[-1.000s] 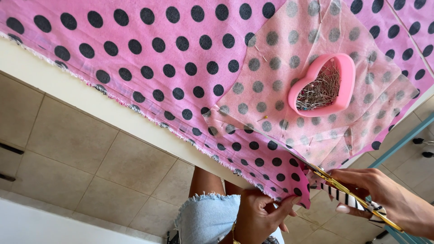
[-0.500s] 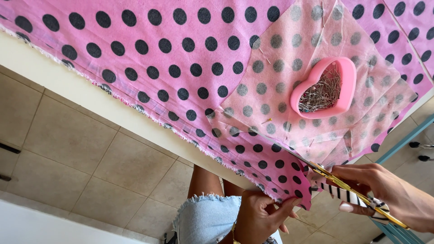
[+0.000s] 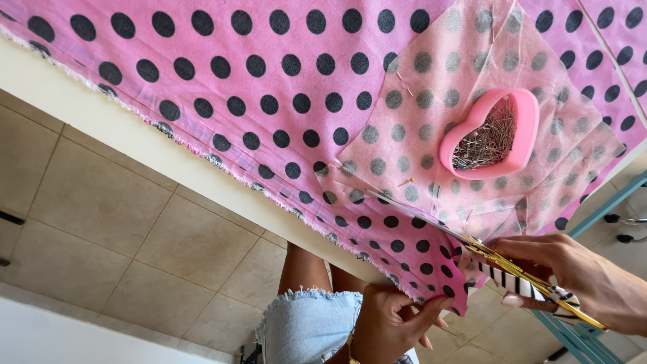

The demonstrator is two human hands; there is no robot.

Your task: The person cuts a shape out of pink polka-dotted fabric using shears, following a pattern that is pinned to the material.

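Note:
Pink fabric with black dots (image 3: 269, 81) covers a white table (image 3: 121, 128). A translucent paper pattern piece (image 3: 465, 74) is pinned on top of it. My right hand (image 3: 579, 276) grips scissors (image 3: 499, 259) with gold blades and zebra-striped handles; the blades lie in the fabric along the pattern's edge. My left hand (image 3: 394, 317) pinches the fabric's hanging corner just below the table edge. A pink heart-shaped dish (image 3: 488, 135) full of pins sits on the pattern.
Beige floor tiles (image 3: 114, 229) lie beneath the table. My bare leg and frayed denim shorts (image 3: 303, 323) show below the table edge. A teal metal frame (image 3: 600, 209) stands at the right.
The scissor blades have advanced further into the fabric along the pattern edge. My left hand still holds the corner.

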